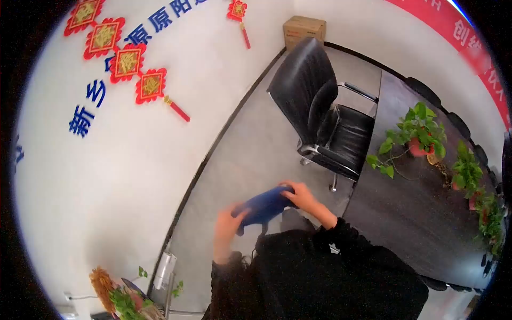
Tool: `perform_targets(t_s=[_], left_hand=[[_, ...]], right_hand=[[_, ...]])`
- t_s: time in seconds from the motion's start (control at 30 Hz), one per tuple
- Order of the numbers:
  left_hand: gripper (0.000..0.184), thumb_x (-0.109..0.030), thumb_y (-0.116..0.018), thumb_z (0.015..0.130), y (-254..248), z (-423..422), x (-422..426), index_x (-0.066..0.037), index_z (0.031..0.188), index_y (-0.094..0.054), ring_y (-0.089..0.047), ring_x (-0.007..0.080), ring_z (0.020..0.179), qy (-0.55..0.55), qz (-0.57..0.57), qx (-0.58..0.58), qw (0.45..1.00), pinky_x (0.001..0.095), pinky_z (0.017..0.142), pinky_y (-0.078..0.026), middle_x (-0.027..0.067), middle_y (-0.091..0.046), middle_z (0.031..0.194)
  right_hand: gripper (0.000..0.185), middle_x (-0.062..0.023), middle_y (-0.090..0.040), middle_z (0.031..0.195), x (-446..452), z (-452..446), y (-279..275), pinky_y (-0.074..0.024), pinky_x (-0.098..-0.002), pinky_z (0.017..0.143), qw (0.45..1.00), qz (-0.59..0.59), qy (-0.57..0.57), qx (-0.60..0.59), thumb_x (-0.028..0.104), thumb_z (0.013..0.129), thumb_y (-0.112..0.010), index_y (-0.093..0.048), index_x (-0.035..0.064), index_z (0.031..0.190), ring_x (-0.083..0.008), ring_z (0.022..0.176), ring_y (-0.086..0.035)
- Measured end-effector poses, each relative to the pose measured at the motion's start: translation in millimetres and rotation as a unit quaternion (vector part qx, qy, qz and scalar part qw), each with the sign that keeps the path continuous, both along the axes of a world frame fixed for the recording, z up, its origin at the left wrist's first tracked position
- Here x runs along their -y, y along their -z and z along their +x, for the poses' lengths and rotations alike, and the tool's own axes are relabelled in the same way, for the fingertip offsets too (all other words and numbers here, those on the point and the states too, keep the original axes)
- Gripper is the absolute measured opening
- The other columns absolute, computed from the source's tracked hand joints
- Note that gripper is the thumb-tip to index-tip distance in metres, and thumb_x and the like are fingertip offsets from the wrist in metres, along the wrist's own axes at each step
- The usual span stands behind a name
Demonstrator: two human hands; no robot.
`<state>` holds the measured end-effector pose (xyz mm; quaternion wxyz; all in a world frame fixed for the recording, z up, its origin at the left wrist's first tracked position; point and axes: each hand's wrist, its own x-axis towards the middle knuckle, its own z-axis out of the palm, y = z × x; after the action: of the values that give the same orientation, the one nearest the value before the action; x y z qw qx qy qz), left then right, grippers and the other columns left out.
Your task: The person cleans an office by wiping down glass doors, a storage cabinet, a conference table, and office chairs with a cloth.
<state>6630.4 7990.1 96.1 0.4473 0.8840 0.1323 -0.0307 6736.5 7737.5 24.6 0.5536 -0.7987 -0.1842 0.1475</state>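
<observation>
A dark blue item [265, 206], apparently soft fabric, is stretched between my two hands in front of my body. Its exact kind is blurred. My left hand [229, 220] grips its left end, thumb along the near side. At the opposite end, my right hand [302, 197] has fingers and thumb closed on the upper right corner. A darker part or strap seems to hang below the item. Both my sleeves are black, and the grey floor [229, 165] shows behind.
A black office chair [306, 88] stands ahead, beside a long dark table [392, 200] on the right with potted plants [418, 136]. A cardboard box [304, 32] sits in the far corner. More plants [125, 301] are at lower left by the white wall [144, 176].
</observation>
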Motion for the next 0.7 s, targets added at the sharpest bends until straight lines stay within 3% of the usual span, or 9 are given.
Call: perform_targets(t_s=[0.23,0.3,0.33,0.43,0.5,0.53,0.6,0.63,0.7], left_hand=[[0.042,-0.011,-0.074,0.08,-22.7,157.4,-60.4,-0.011,0.119,-0.056,-0.066,0.0189,0.075,0.054,-0.06,0.071,0.994,0.0333,0.068,-0.052,0.0079,-0.066,0.088],[0.041,-0.009,-0.073,0.081,-26.0,213.6,-74.2,-0.009,0.118,-0.055,-0.064,0.018,0.079,0.06,-0.06,0.143,0.986,0.0307,0.072,-0.051,0.0074,-0.064,0.093],[0.039,-0.007,-0.071,0.083,-24.4,245.4,-80.7,-0.007,0.118,-0.055,-0.063,0.0173,0.082,0.075,-0.126,0.149,0.978,0.0296,0.075,-0.049,0.007,-0.062,0.096],[0.032,-0.01,-0.068,0.088,-46.6,346.5,-85.8,-0.005,0.116,-0.056,-0.062,0.0173,0.086,0.132,-0.156,0.138,0.969,0.0317,0.077,-0.049,0.0093,-0.062,0.098],[0.03,-0.012,-0.066,0.089,-45.7,414.9,-87.5,-0.005,0.117,-0.057,-0.062,0.0192,0.087,0.178,-0.123,0.157,0.964,0.0324,0.078,-0.05,0.0098,-0.063,0.099],[0.029,-0.014,-0.064,0.091,-45.0,446.7,-85.7,-0.005,0.118,-0.057,-0.062,0.0211,0.087,0.209,-0.085,0.176,0.958,0.033,0.079,-0.05,0.0103,-0.064,0.1],[0.029,-0.011,-0.062,0.091,-25.7,507.2,-79.7,-0.006,0.12,-0.057,-0.063,0.0244,0.091,0.278,-0.096,0.189,0.937,0.0338,0.083,-0.049,0.0125,-0.064,0.105],[0.03,-0.008,-0.059,0.091,-14.5,535.3,-76.7,-0.007,0.122,-0.056,-0.065,0.0278,0.096,0.335,-0.094,0.208,0.914,0.0345,0.086,-0.049,0.0147,-0.065,0.11],[0.031,-0.01,-0.058,0.092,5.7,574.4,-68.8,-0.008,0.123,-0.057,-0.063,0.0357,0.102,0.413,-0.046,0.251,0.874,0.0388,0.089,-0.049,0.0153,-0.065,0.114]], right_hand=[[0.042,-0.0127,-0.061,0.069,-50.6,139.3,-65.8,-0.048,-0.0351,0.062,0.989,0.002,0.11,0.101,0.019,0.079,-0.075,-0.061,0.0119,0.118,-0.0244,0.064,-0.061],[0.047,-0.0101,-0.055,0.068,-60.0,186.5,-89.9,-0.0467,-0.0306,0.062,0.975,0.0,0.18,0.132,0.01,0.07,-0.078,-0.063,0.0076,0.115,-0.0151,0.062,-0.054],[0.052,-0.0123,-0.062,0.072,-63.7,211.9,-103.7,-0.0505,-0.0365,0.063,0.963,-0.047,0.214,0.156,0.021,0.072,-0.081,-0.061,0.0147,0.119,-0.0268,0.066,-0.064],[0.052,-0.0104,-0.066,0.08,-79.1,279.1,-137.8,-0.0524,-0.0367,0.067,0.902,-0.08,0.358,0.228,0.022,0.071,-0.082,-0.062,0.0168,0.119,-0.0273,0.071,-0.066],[0.054,-0.0135,-0.066,0.094,-93.4,313.5,-154.4,-0.0515,-0.0373,0.078,0.865,-0.11,0.44,0.217,0.025,0.074,-0.08,-0.059,0.0154,0.123,-0.0293,0.088,-0.066],[0.054,-0.0135,-0.066,0.094,-99.4,334.2,-148.5,-0.0515,-0.0373,0.078,0.856,-0.117,0.454,0.217,0.025,0.074,-0.08,-0.059,0.0154,0.123,-0.0293,0.088,-0.066],[0.064,-0.0194,-0.057,0.123,-110.1,374.8,-101.3,-0.0451,-0.0449,0.094,0.793,-0.216,0.474,0.316,0.033,0.078,-0.077,-0.05,0.0147,0.134,-0.0341,0.118,-0.054],[0.077,-0.0222,-0.039,0.143,-119.6,387.3,-68.4,-0.0336,-0.0567,0.104,0.816,-0.276,0.455,0.226,0.042,0.081,-0.072,-0.038,0.015,0.145,-0.0406,0.135,-0.033],[0.082,-0.0217,-0.037,0.146,-150.0,395.2,-57.0,-0.0331,-0.0565,0.104,0.741,-0.473,0.451,0.154,0.046,0.079,-0.071,-0.036,0.0192,0.148,-0.0419,0.136,-0.033]])
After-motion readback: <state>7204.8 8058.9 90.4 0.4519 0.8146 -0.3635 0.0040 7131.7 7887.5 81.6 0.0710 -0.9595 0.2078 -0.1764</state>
